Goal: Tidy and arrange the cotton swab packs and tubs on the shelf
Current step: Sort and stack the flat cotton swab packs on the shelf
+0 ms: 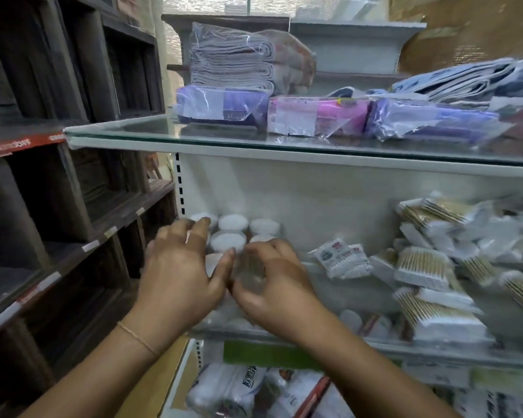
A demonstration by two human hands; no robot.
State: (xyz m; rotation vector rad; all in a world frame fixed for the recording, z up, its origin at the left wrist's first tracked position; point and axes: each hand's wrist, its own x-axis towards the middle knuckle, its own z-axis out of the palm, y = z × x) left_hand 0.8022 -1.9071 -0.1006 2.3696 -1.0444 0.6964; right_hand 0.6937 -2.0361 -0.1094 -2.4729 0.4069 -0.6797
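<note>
Several round clear tubs of cotton swabs (pixel 227 242) stand in rows at the left end of the middle glass shelf (pixel 375 346). My right hand (pixel 272 282) grips one clear tub (pixel 249 271) from above at the front of the group. My left hand (pixel 178 267) lies with straight fingers against the tubs' left side, its thumb touching the held tub. Flat packs of wooden-stick swabs (pixel 423 267) lie heaped at the shelf's right. Small swab packs (pixel 341 257) lean in the middle.
The upper glass shelf (pixel 163 137) carries bagged purple and pink packs (pixel 317 116) and folded cloths (pixel 233 58). A dark wooden rack (pixel 58 176) stands on the left. More packaged goods (pixel 239 390) lie on the shelf below.
</note>
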